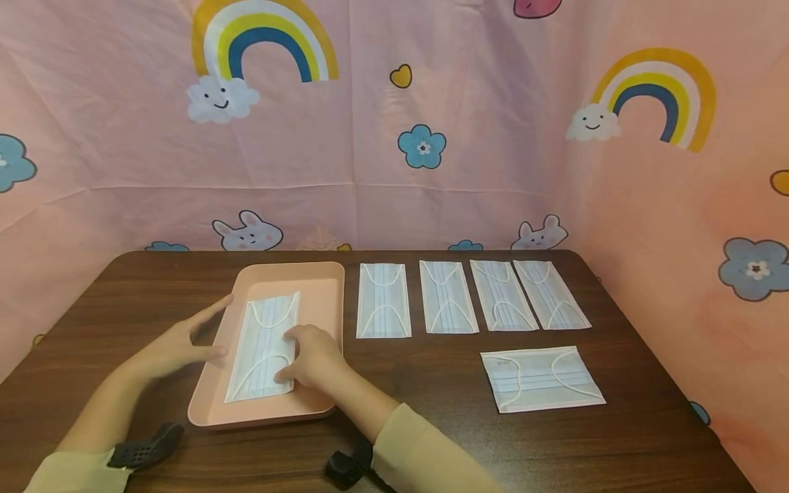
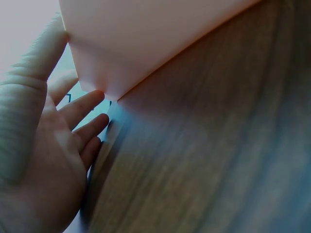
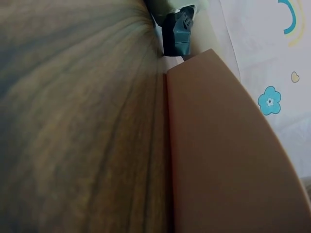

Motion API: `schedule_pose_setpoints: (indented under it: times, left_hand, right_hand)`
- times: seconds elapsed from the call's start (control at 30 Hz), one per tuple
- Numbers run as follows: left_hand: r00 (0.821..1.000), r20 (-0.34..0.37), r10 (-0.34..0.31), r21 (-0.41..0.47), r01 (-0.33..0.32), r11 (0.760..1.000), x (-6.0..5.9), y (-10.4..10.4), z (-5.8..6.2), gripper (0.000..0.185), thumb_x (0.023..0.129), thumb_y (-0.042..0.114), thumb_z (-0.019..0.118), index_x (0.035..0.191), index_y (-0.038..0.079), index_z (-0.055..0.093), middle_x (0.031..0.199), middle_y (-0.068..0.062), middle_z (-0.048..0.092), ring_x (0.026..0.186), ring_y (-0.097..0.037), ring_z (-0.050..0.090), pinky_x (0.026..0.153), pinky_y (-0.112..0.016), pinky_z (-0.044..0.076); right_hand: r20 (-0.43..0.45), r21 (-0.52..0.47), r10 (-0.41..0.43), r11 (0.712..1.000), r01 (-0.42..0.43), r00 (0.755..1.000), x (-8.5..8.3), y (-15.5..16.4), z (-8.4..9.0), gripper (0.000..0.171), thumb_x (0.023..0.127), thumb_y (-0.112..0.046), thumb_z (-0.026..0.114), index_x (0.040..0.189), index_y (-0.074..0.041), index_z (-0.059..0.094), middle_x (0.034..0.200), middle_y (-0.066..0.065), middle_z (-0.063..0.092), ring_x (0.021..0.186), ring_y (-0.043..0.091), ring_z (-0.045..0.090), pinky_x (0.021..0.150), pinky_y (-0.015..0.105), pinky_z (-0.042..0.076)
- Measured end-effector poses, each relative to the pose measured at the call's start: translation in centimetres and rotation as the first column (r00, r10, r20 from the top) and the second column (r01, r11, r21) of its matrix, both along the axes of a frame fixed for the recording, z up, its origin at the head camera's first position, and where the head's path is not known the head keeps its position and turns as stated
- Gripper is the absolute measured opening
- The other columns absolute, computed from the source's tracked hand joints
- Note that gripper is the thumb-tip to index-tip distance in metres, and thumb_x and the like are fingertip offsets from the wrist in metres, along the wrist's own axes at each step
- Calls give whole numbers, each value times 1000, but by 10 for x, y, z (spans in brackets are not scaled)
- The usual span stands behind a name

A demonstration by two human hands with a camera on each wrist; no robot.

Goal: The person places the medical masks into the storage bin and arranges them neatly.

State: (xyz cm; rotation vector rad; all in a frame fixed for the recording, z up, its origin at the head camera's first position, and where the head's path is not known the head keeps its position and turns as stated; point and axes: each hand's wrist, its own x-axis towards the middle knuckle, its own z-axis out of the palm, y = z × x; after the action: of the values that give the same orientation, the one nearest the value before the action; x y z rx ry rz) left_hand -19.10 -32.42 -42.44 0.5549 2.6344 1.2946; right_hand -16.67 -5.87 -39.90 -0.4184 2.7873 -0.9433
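A white and pale blue disposable face mask (image 1: pixel 266 342) lies in the pink tray (image 1: pixel 320 287), its ear loops on top. My right hand (image 1: pixel 316 359) reaches over the tray's right side and holds the mask by its right edge, thumb and forefinger apart along it. At the tray's left rim is my left hand (image 1: pixel 175 346), its thumb and fingers spread and touching the rim. The left wrist view shows that left hand (image 2: pixel 53 131) beside the tray's outer wall (image 2: pixel 141 39). In the right wrist view the tray's side (image 3: pixel 228 155) hides my right hand.
Right of the tray, several more face masks stand in a row, from the nearest mask (image 1: pixel 383 301) to the far right mask (image 1: pixel 551 294). Another mask (image 1: pixel 542 378) lies sideways in front of them. A patterned pink cloth (image 1: pixel 481 89) hangs behind the dark wooden table (image 1: pixel 431 424).
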Motion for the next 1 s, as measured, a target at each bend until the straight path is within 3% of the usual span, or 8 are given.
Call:
schedule_pose_setpoints:
  times: [0.13,0.23,0.37,0.53,0.7,1.0]
  left_hand:
    - [1000,8,14,-21,-14,1000,0,-1,0,94,81,17,73,155,21,15,153,-29,14,133,-59,8,90,-80,14]
    - [1000,6,21,-26,-21,999,0,-1,-1,95,80,17,74,155,21,16,153,-29,15,133,-60,9,90,-79,15]
    - [1000,-7,23,-34,-24,999,0,-1,-2,95,79,18,75,155,21,17,152,-29,17,132,-60,12,90,-79,16]
    - [1000,-17,14,-29,-14,999,1,-1,-2,94,80,17,74,154,19,18,152,-29,18,132,-59,13,90,-79,16]
    - [1000,-26,12,-27,-13,1000,0,0,-1,93,80,17,74,154,18,19,152,-29,18,132,-58,13,91,-79,16]
    - [999,-22,25,-48,-26,999,0,0,1,95,79,17,75,154,17,17,152,-29,18,132,-60,14,89,-79,18]
  right_hand:
    - [-9,27,-7,1000,7,1000,0,-1,-2,63,64,-26,90,120,-14,65,89,-6,54,79,6,48,74,18,42]
    - [-15,47,-9,999,9,1000,1,-2,-3,63,63,-28,90,120,-14,66,95,-5,56,81,6,48,76,17,43]
    - [-15,35,-2,999,3,1000,2,0,-1,65,63,-31,90,121,-15,66,92,-5,53,77,6,45,70,17,41]
    - [-41,-26,38,999,-39,998,3,6,4,65,65,-31,89,124,-14,65,87,-6,49,74,6,44,64,17,39]
    - [-86,-92,92,991,-100,992,4,14,12,64,68,-32,88,125,-14,64,92,-3,55,79,5,49,67,15,41]
    - [-131,-259,165,946,-194,978,8,36,27,61,74,-26,84,128,-12,62,102,3,60,67,2,50,60,16,43]
